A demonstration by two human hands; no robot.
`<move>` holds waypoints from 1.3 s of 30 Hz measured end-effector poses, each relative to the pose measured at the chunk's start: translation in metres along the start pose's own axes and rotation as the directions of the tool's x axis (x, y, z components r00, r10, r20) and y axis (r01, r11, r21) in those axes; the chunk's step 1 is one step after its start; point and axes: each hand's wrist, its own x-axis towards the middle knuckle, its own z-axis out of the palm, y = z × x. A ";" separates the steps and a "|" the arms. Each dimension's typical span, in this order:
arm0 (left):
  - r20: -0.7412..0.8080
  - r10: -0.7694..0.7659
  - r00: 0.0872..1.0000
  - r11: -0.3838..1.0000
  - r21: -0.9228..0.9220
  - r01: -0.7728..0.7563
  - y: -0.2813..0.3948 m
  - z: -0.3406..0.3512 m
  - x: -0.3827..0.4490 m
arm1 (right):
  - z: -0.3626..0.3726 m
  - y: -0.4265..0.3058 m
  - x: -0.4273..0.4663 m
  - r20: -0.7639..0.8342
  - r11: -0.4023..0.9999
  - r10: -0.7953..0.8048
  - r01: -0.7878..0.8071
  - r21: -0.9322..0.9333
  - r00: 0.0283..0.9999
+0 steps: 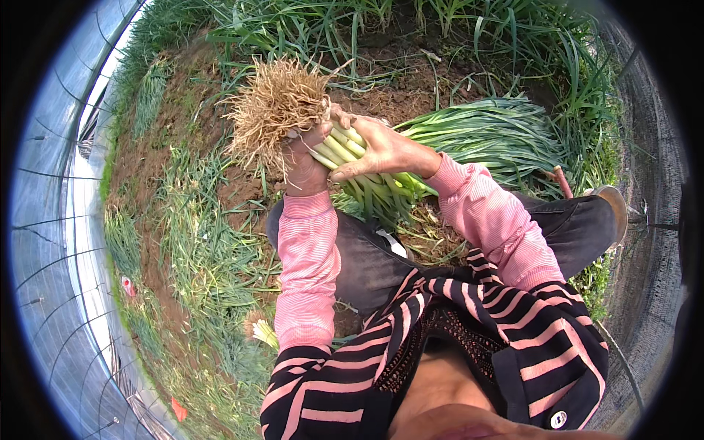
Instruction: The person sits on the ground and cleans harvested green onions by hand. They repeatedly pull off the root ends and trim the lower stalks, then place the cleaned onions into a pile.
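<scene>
A thick bunch of leek-like stalks (345,144) is held between my two hands in front of me. Its bushy tan roots (280,107) point to the upper left, and the pale stems run down to the right into green leaves. My left hand (309,159) grips the bunch just below the roots, mostly from the left and beneath. Across the stems lies my right hand (385,146), its thumb pressed on the near side and its fingers partly hidden behind. Beyond my right wrist, a pile of long green leaves (495,132) rests on the ground; its left end is hidden.
Cut leaves (212,220) litter the soil on the left. Another rooted bunch (262,329) lies beside my left sleeve. Standing plants (429,16) line the far side. A reddish stick-like piece (562,181) is by my right knee, and plastic sheeting (49,181) curves along the left.
</scene>
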 end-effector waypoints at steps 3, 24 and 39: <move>-0.047 -0.008 0.999 1.000 0.004 0.008 -0.001 -0.001 -0.006 | 0.004 0.000 0.002 0.199 0.861 0.013 -0.112 0.497 0.980; 0.001 0.111 0.994 0.964 0.244 -0.108 -0.004 0.020 -0.010 | 0.005 -0.024 0.005 -0.318 0.840 -0.215 0.008 -0.543 0.923; -0.008 -0.140 0.990 0.989 0.052 0.140 -0.001 0.004 -0.016 | -0.084 -0.012 0.004 -0.130 0.921 0.113 -0.054 0.385 0.985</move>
